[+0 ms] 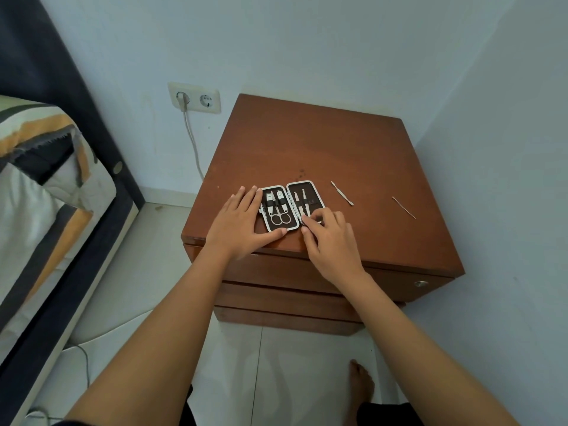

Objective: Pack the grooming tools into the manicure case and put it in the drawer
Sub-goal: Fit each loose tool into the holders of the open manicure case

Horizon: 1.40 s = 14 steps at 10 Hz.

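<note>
An open manicure case (313, 192) with a dark lining and a white rim lies near the front of the brown nightstand (338, 149). Scissors (280, 217) and clippers sit strapped in its left half. My left hand (239, 224) lies flat on the case's left edge, fingers spread. My right hand (330, 241) pinches a thin metal tool (306, 217) at the lower right half of the case. Two loose metal tools lie to the right: a cuticle pusher (342, 193) and a thin ear pick (403, 207).
The nightstand stands in a corner between two walls, with closed drawers (292, 275) below its top. A bed (46, 195) stands on the left, a wall socket (194, 98) with a cable behind. My bare foot (362, 382) is on the tiled floor.
</note>
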Available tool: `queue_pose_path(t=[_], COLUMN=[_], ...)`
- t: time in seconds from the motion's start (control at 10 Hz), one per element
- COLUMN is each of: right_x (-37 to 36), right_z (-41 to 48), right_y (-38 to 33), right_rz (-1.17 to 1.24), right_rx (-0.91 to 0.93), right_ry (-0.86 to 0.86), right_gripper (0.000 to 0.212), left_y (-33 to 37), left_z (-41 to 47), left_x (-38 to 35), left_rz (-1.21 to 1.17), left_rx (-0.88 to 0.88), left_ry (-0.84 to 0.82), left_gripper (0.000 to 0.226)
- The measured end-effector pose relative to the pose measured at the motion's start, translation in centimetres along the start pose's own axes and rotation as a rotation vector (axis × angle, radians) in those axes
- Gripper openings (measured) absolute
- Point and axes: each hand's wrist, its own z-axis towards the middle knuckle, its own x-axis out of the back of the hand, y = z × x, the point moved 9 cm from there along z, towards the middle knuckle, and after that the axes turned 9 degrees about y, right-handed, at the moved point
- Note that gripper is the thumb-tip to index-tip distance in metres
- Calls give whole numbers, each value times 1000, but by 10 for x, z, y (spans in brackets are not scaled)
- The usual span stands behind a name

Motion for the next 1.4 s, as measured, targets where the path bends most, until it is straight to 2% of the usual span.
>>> queue_pose_path(t=[0.1,0.2,0.3,0.5,0.6,0.7,0.8,0.9,1.1,1.4], right_x=[0,11,11,1,-8,-9,-3,1,9,15], right_z=[8,18,24,38,43,41,32,20,2,6], right_y=[8,46,96,128,132,130,112,88,67,58], right_rz=[69,171,162,212,197,164,351,457,429,337], right_rx=[-39,-245,-474,-638,-692,-705,-693,-604,-527,-555], right_ry=[-3,92,93,0,-105,-158,-80,-25,19,64], right_gripper=[27,21,19,11,11,13,7,4,8,13], left_y=[0,0,0,0,0,0,1,1,1,0], left_z=[0,-1,0,0,0,0,0,-1,-2,-1], left_x=[1,1,1,1,1,2,2,2,1,1], left_rz=[0,3,3,9,12,8,9,9,11,3], left_rx=[-2,-4,-2,-3,-3,-1,-6,-6,-6,-5], left_ry=[6,0,1,2,1,2,4,1,-7,2], left_gripper=[110,110,110,109,110,110,110,110,110,110])
